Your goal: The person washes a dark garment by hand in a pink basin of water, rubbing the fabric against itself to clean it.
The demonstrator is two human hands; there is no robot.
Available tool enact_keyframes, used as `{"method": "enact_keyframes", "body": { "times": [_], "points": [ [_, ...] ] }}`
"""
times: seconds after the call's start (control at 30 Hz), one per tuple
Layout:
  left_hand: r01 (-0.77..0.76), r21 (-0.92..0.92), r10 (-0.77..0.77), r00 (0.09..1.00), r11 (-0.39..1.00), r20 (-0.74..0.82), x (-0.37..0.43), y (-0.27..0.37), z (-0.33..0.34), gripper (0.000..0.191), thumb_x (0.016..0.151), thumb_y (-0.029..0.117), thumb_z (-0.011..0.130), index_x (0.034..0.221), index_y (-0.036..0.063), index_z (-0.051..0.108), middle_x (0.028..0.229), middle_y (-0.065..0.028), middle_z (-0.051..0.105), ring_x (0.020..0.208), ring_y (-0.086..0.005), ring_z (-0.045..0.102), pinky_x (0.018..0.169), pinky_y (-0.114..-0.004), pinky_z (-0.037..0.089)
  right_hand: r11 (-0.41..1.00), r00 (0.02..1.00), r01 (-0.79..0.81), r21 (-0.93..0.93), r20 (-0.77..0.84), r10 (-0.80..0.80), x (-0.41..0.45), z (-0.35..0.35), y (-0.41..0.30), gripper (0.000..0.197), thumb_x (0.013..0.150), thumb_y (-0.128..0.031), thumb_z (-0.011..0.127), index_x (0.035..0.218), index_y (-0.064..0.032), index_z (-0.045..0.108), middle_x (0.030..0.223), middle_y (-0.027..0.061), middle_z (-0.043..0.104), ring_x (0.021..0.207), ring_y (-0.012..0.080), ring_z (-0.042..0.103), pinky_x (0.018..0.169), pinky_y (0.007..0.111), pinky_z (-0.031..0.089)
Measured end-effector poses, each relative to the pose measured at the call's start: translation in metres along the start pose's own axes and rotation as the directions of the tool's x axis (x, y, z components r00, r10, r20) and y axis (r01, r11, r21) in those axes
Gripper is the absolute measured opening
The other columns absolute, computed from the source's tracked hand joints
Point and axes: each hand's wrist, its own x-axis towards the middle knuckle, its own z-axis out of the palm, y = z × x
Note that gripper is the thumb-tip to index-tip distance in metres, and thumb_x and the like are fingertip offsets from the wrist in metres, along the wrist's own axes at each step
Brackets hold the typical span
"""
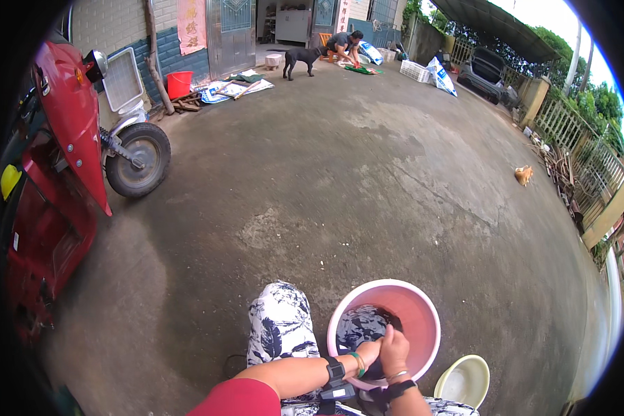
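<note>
A pink plastic basin (pixel 418 317) stands on the ground in front of my knees. Dark water, or wet dark cloth in it, (pixel 361 325) glistens at its bottom. My left hand (pixel 368 352) reaches in from the left, over the basin, with a green bangle and a black strap on the wrist. Pressed close against it, my right hand (pixel 394 347) has its fingers curled and thumb uppermost. Dark material shows just below both hands. Whatever lies within their fingers is hidden from this angle.
A pale yellow basin (pixel 460 382) is at the right, beside my patterned trouser leg. A red scooter (pixel 67 119) is parked on the left. Far off are a crouching person (pixel 343 46), a black dog (pixel 302 56) and a white crate (pixel 415 71). An orange-and-white cat (pixel 523 175) is at right.
</note>
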Motion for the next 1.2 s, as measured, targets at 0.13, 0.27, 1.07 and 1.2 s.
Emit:
{"method": "enact_keyframes", "body": {
  "times": [0.13,0.27,1.07,1.2],
  "points": [
    [-0.237,0.210,0.211,0.968,0.949,0.139,-0.013,0.011,-0.002,0.045,0.089,0.040,0.041,0.097,0.0002,0.060,0.107,-0.0152,0.058,0.102,-0.0211,0.051,0.084,-0.030,0.039,0.988,0.989,0.145,-0.045,-0.023,-0.146,-0.008,-0.014,-0.020,0.036,0.087,-0.027,0.048,0.061,-0.0038,0.058,0.061,0.0163,0.055,0.058,0.0354,0.055,0.055,0.042,0.044],
    [0.020,-0.216,0.004,0.994,0.976,0.109,-0.006,0.008,0.000,0.055,0.086,0.046,0.041,0.092,-0.0056,0.060,0.099,-0.0191,0.061,0.096,-0.0247,0.055,0.080,-0.033,0.041,0.994,0.995,0.103,0.029,0.007,-0.103,-0.004,-0.013,-0.026,0.030,0.085,-0.023,0.051,0.064,-0.0025,0.057,0.062,0.0171,0.055,0.057,0.0366,0.054,0.053,0.042,0.044],
    [0.246,-0.597,0.331,0.645,0.763,0.689,0.020,-0.013,-0.022,0.038,0.091,0.036,0.039,0.091,0.0032,0.059,0.092,-0.0105,0.058,0.089,-0.0160,0.050,0.078,-0.030,0.039,0.944,0.945,0.326,0.047,-0.052,-0.323,-0.026,-0.024,-0.058,0.020,0.082,-0.013,0.058,0.066,-0.0010,0.053,0.065,0.0157,0.053,0.057,0.0330,0.052,0.053,0.036,0.042],
    [0.181,-0.203,-0.129,0.960,0.962,0.248,-0.013,0.027,0.010,0.042,0.089,0.037,0.047,0.102,-0.0016,0.058,0.100,-0.0075,0.059,0.085,-0.0151,0.056,0.074,-0.027,0.044,0.953,0.946,-0.301,0.022,0.129,0.296,0.020,-0.036,0.023,0.039,0.086,-0.031,0.052,0.065,0.0013,0.054,0.055,0.0130,0.047,0.051,0.0235,0.048,0.053,0.037,0.040]
  ]
}}
